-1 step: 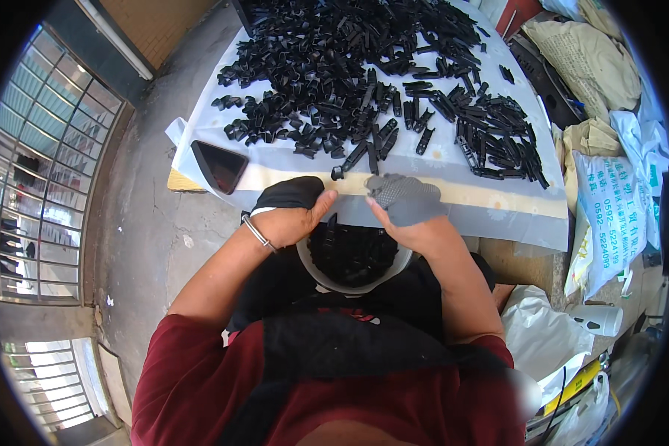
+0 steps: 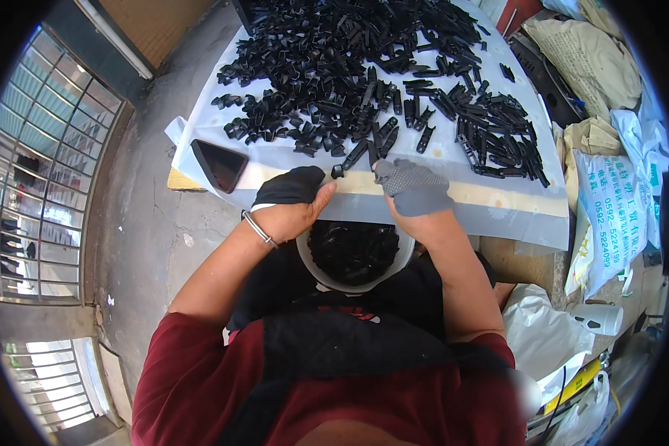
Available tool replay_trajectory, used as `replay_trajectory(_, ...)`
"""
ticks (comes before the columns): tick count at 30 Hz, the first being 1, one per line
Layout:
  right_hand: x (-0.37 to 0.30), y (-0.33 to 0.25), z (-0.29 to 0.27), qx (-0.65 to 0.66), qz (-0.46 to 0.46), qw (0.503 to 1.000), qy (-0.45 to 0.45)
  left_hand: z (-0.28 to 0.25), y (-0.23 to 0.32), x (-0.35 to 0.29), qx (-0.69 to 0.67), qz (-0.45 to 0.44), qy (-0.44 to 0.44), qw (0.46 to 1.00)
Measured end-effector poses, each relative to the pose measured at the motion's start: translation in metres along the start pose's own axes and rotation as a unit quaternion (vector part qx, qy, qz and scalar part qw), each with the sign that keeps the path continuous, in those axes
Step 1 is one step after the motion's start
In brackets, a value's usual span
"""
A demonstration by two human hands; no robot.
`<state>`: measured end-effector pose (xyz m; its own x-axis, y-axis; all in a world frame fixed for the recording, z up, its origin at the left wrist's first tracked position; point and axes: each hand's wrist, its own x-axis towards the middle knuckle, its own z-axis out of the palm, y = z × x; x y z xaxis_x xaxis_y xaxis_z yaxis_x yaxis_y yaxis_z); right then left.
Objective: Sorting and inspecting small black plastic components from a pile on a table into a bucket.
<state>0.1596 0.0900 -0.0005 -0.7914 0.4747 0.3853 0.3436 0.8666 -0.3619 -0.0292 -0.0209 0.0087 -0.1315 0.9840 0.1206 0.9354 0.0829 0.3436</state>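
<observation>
Nothing shifted: left hand (image 2: 293,199) and right hand (image 2: 412,189) stayed at table (image 2: 498,201) edge, fingers curled, grip unclear, above bucket (image 2: 405,260).

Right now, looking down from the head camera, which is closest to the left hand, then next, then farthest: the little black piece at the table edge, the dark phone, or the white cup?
From the left hand:
1. Little black piece, just past its fingertips on the table edge.
2. Dark phone, on the table's left corner.
3. White cup, far off on the right, low beside the bags.
</observation>
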Motion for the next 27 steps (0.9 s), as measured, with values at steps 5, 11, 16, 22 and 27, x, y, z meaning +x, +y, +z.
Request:
replay_trajectory(5,0.029,0.021,0.011,-0.151,-0.030,0.988,-0.001,0.026,-0.008,0.034,0.027,0.076,0.141,0.987)
replay_trajectory(11,0.026,0.018,0.011,-0.164,-0.124,0.974,0.091,0.028,-0.007,0.028,0.068,0.046,0.075,0.994)
replay_trajectory(16,0.016,0.016,0.010,-0.145,-0.102,0.980,0.095,0.029,-0.009,0.023,0.049,0.028,0.082,0.995)
replay_trajectory(22,0.004,-0.002,0.012,0.052,-0.006,0.994,0.095,0.025,-0.008,0.019,0.040,0.013,0.082,0.996)
replay_trajectory(27,-0.001,-0.027,0.008,0.169,0.054,0.983,0.044,0.015,0.012,0.013,-0.219,-0.043,0.058,0.973)
